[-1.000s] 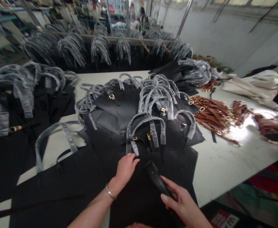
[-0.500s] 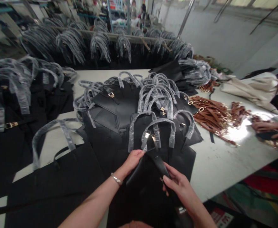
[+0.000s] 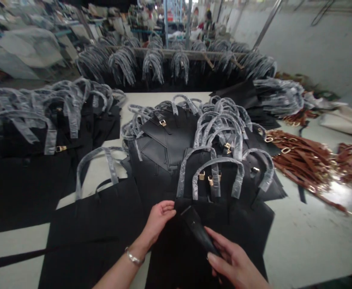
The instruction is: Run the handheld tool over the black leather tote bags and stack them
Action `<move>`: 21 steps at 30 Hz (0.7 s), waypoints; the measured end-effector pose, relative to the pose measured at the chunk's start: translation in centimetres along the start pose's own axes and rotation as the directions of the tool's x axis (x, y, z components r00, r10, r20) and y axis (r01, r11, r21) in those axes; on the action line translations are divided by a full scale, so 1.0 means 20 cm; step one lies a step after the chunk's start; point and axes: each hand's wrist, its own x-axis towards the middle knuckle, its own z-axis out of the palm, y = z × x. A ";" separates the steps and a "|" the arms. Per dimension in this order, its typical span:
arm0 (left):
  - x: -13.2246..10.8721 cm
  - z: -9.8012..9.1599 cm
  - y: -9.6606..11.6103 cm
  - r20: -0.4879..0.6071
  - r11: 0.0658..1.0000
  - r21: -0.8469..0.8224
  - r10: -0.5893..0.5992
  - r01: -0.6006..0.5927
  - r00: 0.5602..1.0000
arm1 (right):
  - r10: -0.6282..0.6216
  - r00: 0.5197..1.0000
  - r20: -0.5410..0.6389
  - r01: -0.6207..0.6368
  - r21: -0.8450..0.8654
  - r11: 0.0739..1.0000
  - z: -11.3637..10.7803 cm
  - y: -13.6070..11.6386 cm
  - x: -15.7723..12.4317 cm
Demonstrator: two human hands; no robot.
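Note:
My right hand (image 3: 228, 257) is closed around a black leather strap (image 3: 198, 230), its thumb on top. The strap slants up and left over a black bag panel (image 3: 176, 257) lying in front of me. At that panel's upper left corner is my left hand (image 3: 159, 218), fingers curled together and thumb at the edge. A bracelet (image 3: 134, 257) circles my left wrist. Just beyond my hands stand plastic-wrapped handles (image 3: 218, 162) on black bag pieces, with gold buckles (image 3: 210, 180) between them. The strap's lower end is hidden by my right hand.
To the left lies another black bag panel (image 3: 94, 228) with a wrapped handle (image 3: 96, 160). More wrapped-handle bag pieces (image 3: 28, 120) pile up at the far left. Brown straps with gold hardware (image 3: 302, 160) lie on the pale table (image 3: 296, 237). Bags hang on a rail (image 3: 176, 52) behind.
The view has swung left, so the piles sit further right. The bag panel's raised corner by my left hand now lies flatter. My right hand still grips the strap.

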 end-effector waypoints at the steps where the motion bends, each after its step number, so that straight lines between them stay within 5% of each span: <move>1: 0.00 0.01 -0.01 -0.011 1.000 -0.015 0.004 -0.004 1.000 | 0.010 1.000 0.013 -0.010 -0.006 1.000 0.02 -0.03 0.01; 6: -0.02 0.06 0.00 0.086 0.999 -0.032 0.027 -0.024 0.996 | -0.002 1.000 0.028 0.002 0.000 1.000 0.07 -0.19 0.10; 11: -0.03 0.08 0.02 0.001 0.998 -0.054 0.032 -0.032 0.999 | -0.018 0.999 0.036 0.017 0.035 0.999 0.07 -0.24 0.14; 14: -0.03 0.09 0.01 0.038 0.998 -0.055 -0.008 0.010 0.999 | 0.005 0.999 0.052 -0.008 0.054 0.999 0.07 -0.23 0.16; 18: -0.01 0.07 -0.01 -0.022 0.994 -0.086 -0.064 0.062 0.998 | -0.058 0.995 -0.081 0.062 0.051 0.997 0.07 -0.25 0.19; 21: 0.00 0.04 -0.01 -0.077 0.995 -0.074 -0.072 0.067 0.994 | -0.023 0.997 -0.067 0.025 0.034 0.999 0.04 -0.25 0.16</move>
